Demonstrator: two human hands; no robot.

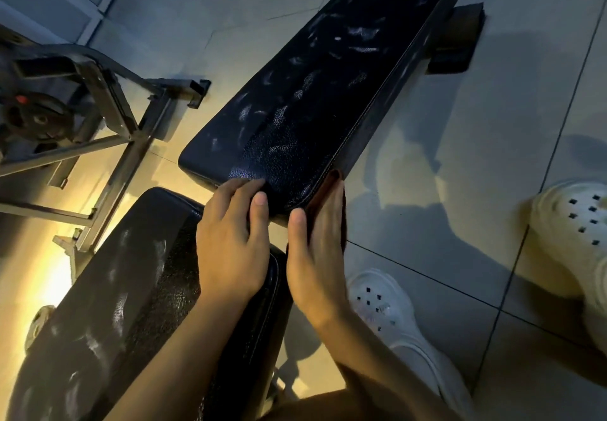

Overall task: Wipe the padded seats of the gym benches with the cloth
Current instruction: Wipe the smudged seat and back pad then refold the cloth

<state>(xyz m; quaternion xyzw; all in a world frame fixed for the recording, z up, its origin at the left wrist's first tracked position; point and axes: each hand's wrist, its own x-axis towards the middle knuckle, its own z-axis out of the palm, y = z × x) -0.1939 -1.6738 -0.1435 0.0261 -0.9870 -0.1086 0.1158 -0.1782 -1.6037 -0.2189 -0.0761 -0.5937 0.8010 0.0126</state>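
Note:
A long black padded bench pad (328,85) runs from the centre up to the top right, with pale smears on its top. A second black pad (131,289) lies nearer me at the lower left, also smeared. My left hand (233,240) rests on the near end of the long pad, fingers bent over its corner. My right hand (317,256) lies flat with straight fingers, pressing a dark reddish-brown cloth (338,190) against the pad's right side edge at the near corner. Most of the cloth is hidden under the hand.
A grey metal bench frame (131,115) with a weight plate (36,115) stands at the left. A black bench foot (460,39) sticks out at the top right. My two white perforated shoes (394,315) (578,230) stand on the grey tiled floor at the right.

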